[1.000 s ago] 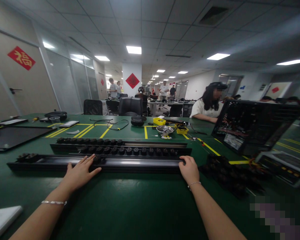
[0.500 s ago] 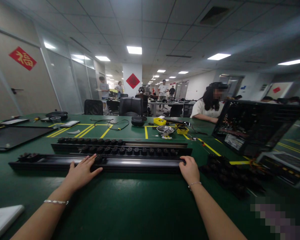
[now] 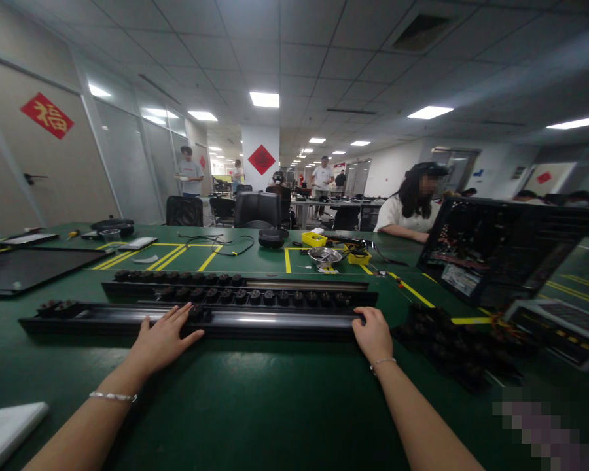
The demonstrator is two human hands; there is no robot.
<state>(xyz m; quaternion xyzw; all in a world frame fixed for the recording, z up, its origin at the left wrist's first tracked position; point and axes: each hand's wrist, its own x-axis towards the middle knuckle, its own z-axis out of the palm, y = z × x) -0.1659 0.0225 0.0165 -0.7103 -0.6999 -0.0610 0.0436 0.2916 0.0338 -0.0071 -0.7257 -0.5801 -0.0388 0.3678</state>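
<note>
At the near edge of the green matte table (image 3: 255, 405) I have both forearms stretched forward, each wrist ringed by a thin bracelet; a white flat object (image 3: 7, 428) lies at the lower left corner. My left hand (image 3: 163, 340) lies flat with fingers spread wide on the long black rail (image 3: 275, 320), its fingertips just touching a small black knob (image 3: 195, 313) seated in the rail's glossy channel; my right hand (image 3: 373, 333) is curled narrow over the rail's right end, gripping nothing else that I can see. The rail lies straight across the table in front of me, smooth and reflective along its groove; I judge that an uneven push from one hand could skew it on the slick mat, and that the spread fingers could knock the loose-looking knob off line or get pinched against it. Just behind runs a second rail (image 3: 235, 294), its top studded with a row of round, ribbed black knobs; to the right sits a heap of black parts (image 3: 446, 347), close enough to be swept by my right elbow. Farther back are yellow floor-style tape lines, a yellow tray (image 3: 313, 239), a metal bowl (image 3: 324, 254) and an opened computer case (image 3: 500, 252); a seated person (image 3: 410, 206) works beyond.
</note>
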